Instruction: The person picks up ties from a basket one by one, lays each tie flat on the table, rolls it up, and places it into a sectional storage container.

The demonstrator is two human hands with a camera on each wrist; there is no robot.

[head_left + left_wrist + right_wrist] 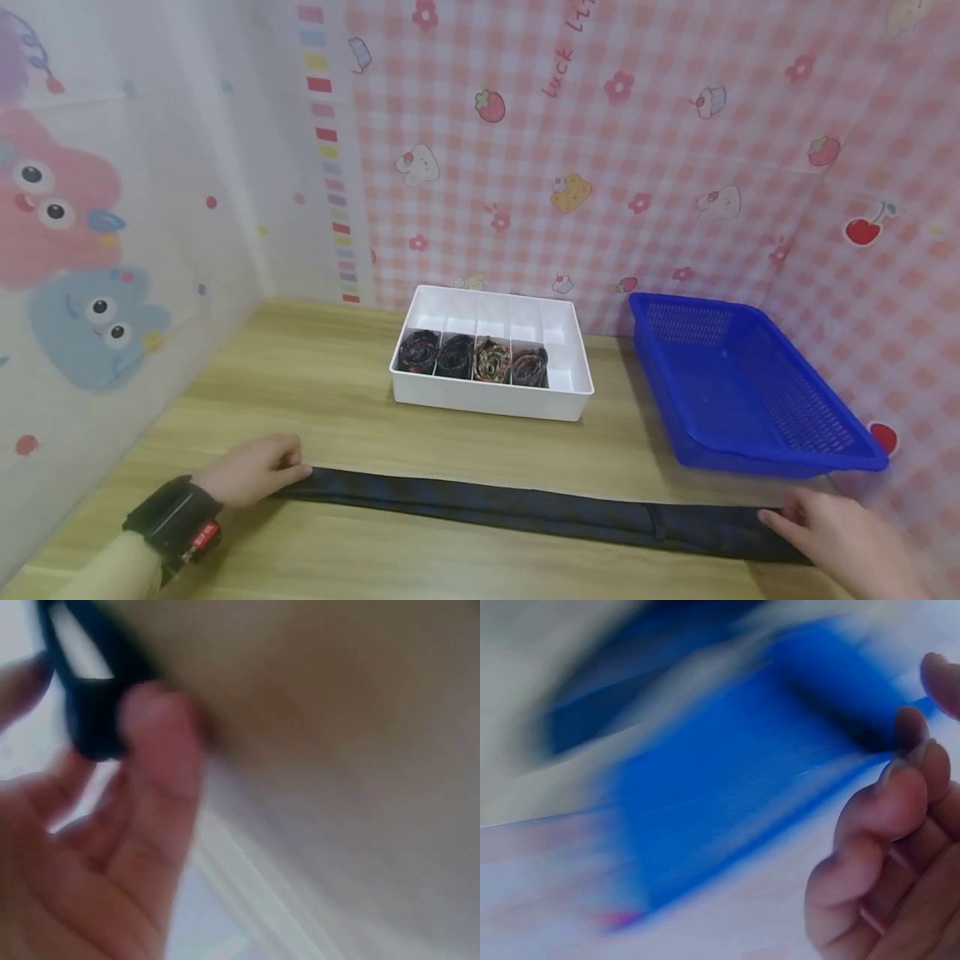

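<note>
A long dark necktie (480, 504) with a faint blue pattern lies stretched sideways across the wooden table in the head view. My left hand (255, 471) pinches its narrow left end between thumb and fingers. The left wrist view shows the dark cloth (97, 712) looped between that hand's fingertips. Over the wide right end, my right hand (840, 529) grips the necktie with thumb and curled fingers, covering its tip. A narrow loop (657, 522) crosses the cloth near that end. In the right wrist view the fingers (889, 802) are curled, with blurred blue behind them.
Behind the necktie stands a white divided box (491, 400), several rolled ties (492, 360) filling part of its front row. A blue plastic basket (690, 446) stands at the right, close to the patterned wall cloth (525, 167). A black band (176, 521) circles my left wrist.
</note>
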